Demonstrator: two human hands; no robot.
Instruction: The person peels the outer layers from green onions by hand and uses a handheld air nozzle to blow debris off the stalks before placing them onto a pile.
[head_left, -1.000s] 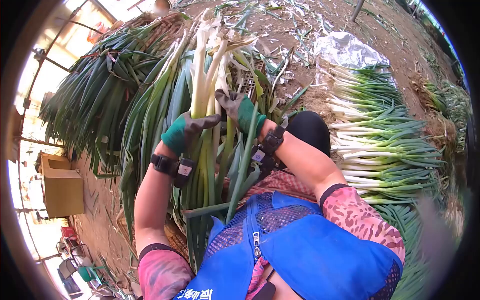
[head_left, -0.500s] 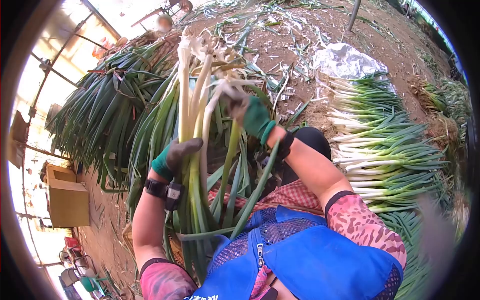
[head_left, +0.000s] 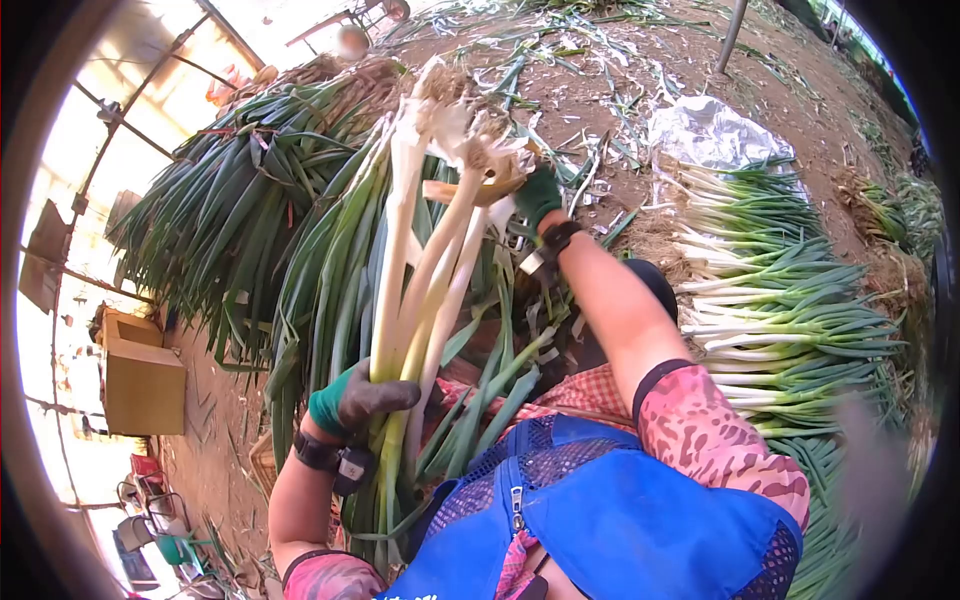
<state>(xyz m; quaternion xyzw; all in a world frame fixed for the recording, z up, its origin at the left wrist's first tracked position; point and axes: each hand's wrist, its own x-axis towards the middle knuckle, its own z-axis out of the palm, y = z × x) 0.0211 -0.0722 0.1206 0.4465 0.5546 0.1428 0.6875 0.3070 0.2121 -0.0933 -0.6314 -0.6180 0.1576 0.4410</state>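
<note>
Green-and-grey gloved, my left hand [head_left: 368, 398] is wrapped round the lower stalks of several large green onions [head_left: 445, 255], held upright with their pale root ends on top. My right hand [head_left: 535, 190], in a matching glove, is at the root ends, on their right side; its fingers are mostly hidden behind the stalks and peeled leaves. A brownish strip of outer leaf [head_left: 445, 192] crosses the stalks beside it. Loose green leaves [head_left: 500, 385] hang between my arms.
A big heap of unpeeled onions [head_left: 220, 210] lies at the left. Cleaned onions [head_left: 770, 310] lie in a long row at the right, below a silvery sheet [head_left: 715, 130]. A cardboard box [head_left: 145, 385] stands at the far left. Leaf scraps litter the soil.
My right hand has moved up and to the right, behind the root ends. The leaves between my arms hang differently. My left hand keeps its hold, slightly lower in view.
</note>
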